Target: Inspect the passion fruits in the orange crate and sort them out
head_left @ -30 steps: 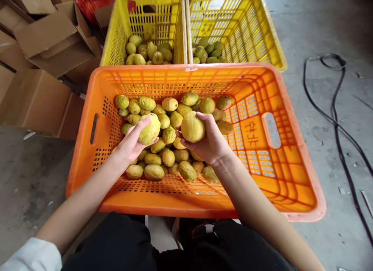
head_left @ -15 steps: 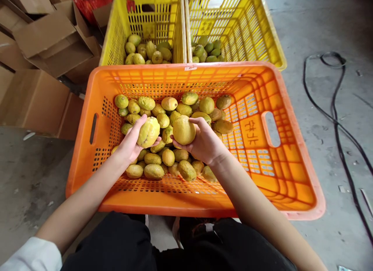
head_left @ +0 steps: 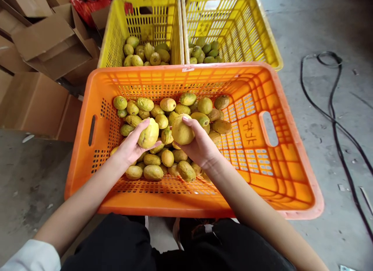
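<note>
The person's left hand [head_left: 132,144] holds a bumpy pale-yellow fruit [head_left: 149,135], with the thumb on its near side and the fingers tucked under it. The right hand [head_left: 201,140] holds a plump dull-yellow fruit [head_left: 182,134], with the thumb over the top; most of its other fingers are hidden. Both hands are closed around their fruit.

The two fruits are side by side, close together, with a small gap between them. They are up above the pile, over the middle of the big orange plastic basket [head_left: 163,209]. The left one seems to lean up and to the right. The right one's long way is hard to tell.

Just past the right thumb is an oval yellow-green fruit [head_left: 200,118]. It lies mostly sideways and is nearer the right hand than the left.

The orange basket has a heap of egg-shaped yellow fruits [head_left: 167,158], mostly in its left and middle parts. Behind it, two yellow plastic crates stand side by side. The left yellow crate [head_left: 112,41] holds yellowish fruits [head_left: 136,60], and the right yellow crate [head_left: 274,55] holds greener ones [head_left: 196,51].
</note>
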A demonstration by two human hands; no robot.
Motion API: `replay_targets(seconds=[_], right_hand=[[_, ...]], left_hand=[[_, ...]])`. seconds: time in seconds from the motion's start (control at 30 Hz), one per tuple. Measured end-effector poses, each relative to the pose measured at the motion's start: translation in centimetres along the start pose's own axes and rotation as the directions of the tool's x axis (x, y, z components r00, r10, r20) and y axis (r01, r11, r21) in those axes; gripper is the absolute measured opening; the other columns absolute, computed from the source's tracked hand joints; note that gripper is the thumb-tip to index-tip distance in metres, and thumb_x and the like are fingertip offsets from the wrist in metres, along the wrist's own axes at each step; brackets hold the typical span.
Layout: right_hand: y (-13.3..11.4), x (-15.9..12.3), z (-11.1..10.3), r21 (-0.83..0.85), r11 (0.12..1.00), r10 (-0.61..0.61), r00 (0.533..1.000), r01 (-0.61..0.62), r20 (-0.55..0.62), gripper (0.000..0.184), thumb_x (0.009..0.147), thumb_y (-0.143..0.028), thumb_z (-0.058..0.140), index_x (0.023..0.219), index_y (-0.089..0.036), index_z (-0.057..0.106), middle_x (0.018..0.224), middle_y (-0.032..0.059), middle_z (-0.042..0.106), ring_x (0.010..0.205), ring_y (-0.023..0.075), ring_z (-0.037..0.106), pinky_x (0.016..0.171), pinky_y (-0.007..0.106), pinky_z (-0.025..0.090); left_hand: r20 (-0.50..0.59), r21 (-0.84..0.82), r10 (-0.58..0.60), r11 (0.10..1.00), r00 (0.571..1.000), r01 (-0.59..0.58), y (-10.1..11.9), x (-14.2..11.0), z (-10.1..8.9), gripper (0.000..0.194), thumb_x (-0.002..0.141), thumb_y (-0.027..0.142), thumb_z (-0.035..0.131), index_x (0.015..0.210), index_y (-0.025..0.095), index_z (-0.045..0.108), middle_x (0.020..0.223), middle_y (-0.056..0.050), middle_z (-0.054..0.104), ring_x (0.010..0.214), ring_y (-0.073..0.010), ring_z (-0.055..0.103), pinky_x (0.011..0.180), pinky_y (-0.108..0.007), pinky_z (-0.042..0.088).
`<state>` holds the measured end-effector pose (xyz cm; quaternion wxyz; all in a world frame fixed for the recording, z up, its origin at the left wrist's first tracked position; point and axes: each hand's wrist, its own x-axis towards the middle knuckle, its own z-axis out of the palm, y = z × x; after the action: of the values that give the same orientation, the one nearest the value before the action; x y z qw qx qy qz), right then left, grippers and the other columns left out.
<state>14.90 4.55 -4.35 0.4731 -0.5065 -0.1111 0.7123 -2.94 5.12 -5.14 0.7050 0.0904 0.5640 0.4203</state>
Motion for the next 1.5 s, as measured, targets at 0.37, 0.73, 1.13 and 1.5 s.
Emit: replay_targets(seconds=[0.37,0.73,1.13,1.5], right_hand=[[0.8,0.7,0.3,0.094,0.957,0.264,0.959,-0.273,0.104,0.024,0.102,-0.037,0.052,0.112,-0.02,0.065,0.095,0.0084,0.078,0.094,0.0238,0.078,0.076,0.035,0.068],[0.9,0.3,0.3,0.028,0.981,0.188,0.981,-0.189,0.045,0.019,0.1,-0.041,0.062,0.101,-0.023,0.064,0.084,0.0032,0.074,0.078,0.0203,0.075,0.063,0.028,0.064],[0.2,0.0,0.2,0.008,0.978,0.206,0.977,-0.206,0.046,0.008,0.098,-0.032,0.067,0.097,-0.024,0.066,0.078,0.0006,0.073,0.067,0.0172,0.072,0.051,0.023,0.057],[0.7,1.1,-0.6,-0.019,0.975,0.224,0.969,-0.223,0.107,0.025,0.1,-0.044,0.06,0.108,-0.021,0.066,0.087,0.0062,0.078,0.081,0.0227,0.079,0.059,0.03,0.064]], left_hand=[[0.008,0.07,-0.128,0.989,0.992,0.127,0.0,0.5,-0.1,0.042,0.096,0.054,0.069,0.115,0.016,0.07,0.09,-0.011,0.079,0.081,-0.0251,0.079,0.064,-0.031,0.066],[0.073,0.13,-0.064,0.99,0.995,0.055,-0.2,0.0,-0.5,0.024,0.088,0.035,0.085,0.103,0.024,0.07,0.089,-0.004,0.079,0.093,-0.0273,0.081,0.075,-0.032,0.065],[-0.006,0.007,-0.024,1.0,1.0,0.024,-0.2,0.3,0.1,0.032,0.091,0.042,0.079,0.115,0.022,0.071,0.105,-0.007,0.079,0.098,-0.0241,0.078,0.076,-0.03,0.067],[0.031,0.047,-0.138,0.99,0.99,0.136,0.1,0.4,0.2,0.043,0.102,0.055,0.059,0.119,0.017,0.072,0.101,-0.015,0.08,0.09,-0.0288,0.079,0.064,-0.033,0.065]])
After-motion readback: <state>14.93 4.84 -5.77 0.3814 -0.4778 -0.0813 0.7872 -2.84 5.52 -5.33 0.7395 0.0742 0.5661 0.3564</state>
